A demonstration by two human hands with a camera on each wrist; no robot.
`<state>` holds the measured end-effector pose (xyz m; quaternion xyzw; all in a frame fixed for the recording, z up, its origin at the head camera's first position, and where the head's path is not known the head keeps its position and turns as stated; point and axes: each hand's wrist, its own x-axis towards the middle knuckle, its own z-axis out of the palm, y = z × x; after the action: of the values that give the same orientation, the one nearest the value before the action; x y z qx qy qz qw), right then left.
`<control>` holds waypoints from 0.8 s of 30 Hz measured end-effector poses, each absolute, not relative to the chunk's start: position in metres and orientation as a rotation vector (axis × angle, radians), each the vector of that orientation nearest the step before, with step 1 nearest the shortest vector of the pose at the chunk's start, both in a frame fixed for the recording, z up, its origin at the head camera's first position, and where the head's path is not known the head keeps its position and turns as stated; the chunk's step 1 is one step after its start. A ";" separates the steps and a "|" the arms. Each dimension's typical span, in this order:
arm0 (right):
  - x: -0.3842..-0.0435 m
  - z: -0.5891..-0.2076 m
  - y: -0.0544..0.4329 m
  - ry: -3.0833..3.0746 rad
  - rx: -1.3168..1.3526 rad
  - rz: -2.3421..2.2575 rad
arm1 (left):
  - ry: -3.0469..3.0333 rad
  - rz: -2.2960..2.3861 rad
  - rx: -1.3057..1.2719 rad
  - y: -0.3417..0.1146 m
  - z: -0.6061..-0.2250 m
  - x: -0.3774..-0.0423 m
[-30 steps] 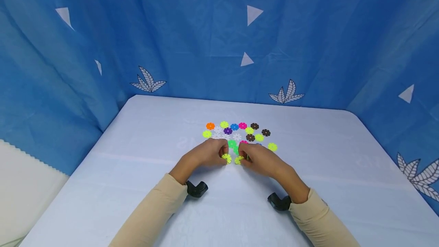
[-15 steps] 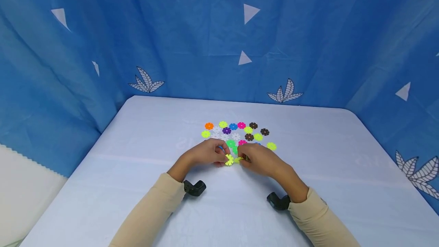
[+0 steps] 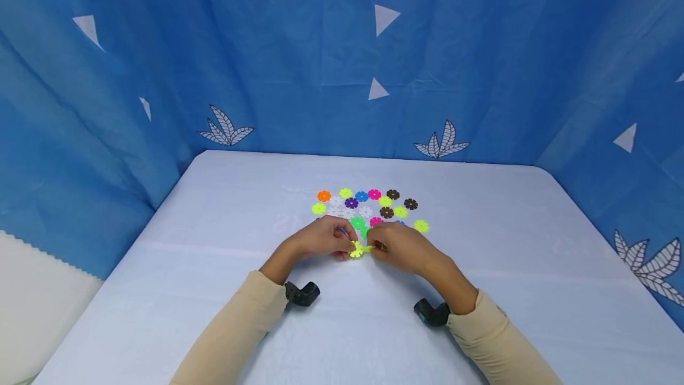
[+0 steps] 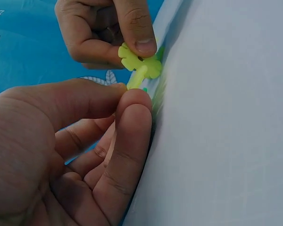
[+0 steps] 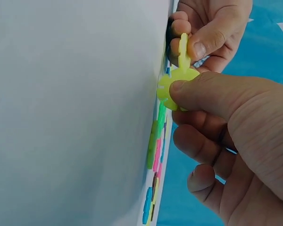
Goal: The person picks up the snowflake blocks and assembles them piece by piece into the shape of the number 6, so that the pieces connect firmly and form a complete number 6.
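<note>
My left hand (image 3: 325,238) pinches a yellow notched plastic disc (image 3: 355,251) between thumb and fingers. Facing it, my right hand (image 3: 399,246) holds a second yellow disc (image 5: 164,92) by thumb and forefinger. Their edges meet at the notches, with one disc turned about square to the other, as the right wrist view shows. In the left wrist view, the left-hand disc (image 4: 137,78) appears edge-on against the flat face of the right-hand disc (image 4: 152,68). The fingers cover part of both.
Just beyond the hands, loose notched discs lie spread on the white table, among them orange (image 3: 323,196), purple (image 3: 351,202), brown (image 3: 387,212), green (image 3: 357,223) and yellow (image 3: 421,226) ones. A blue curtain (image 3: 299,76) hangs behind the table.
The two yellow discs were apart and have come together edge to edge. My left hand moved right toward the other, and the right-hand disc turned from face-on to edge-on in the head view.
</note>
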<state>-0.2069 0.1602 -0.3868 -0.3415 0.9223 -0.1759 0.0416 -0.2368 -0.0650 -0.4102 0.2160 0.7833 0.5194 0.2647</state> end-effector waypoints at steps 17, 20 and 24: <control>-0.208 -0.389 0.159 2.787 -1.089 -0.600 | 2.124 1.430 0.541 -0.062 -0.413 -0.235; -0.207 -0.388 0.159 2.782 -1.100 -0.598 | 2.095 1.459 0.539 -0.060 -0.413 -0.235; -0.206 -0.386 0.158 2.794 -1.136 -0.572 | 2.062 1.500 0.525 -0.059 -0.413 -0.234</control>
<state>-0.2060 0.1578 -0.3865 -0.3697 0.9096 -0.1864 0.0358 -0.2338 -0.0590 -0.4126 0.1944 0.7636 0.5554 0.2658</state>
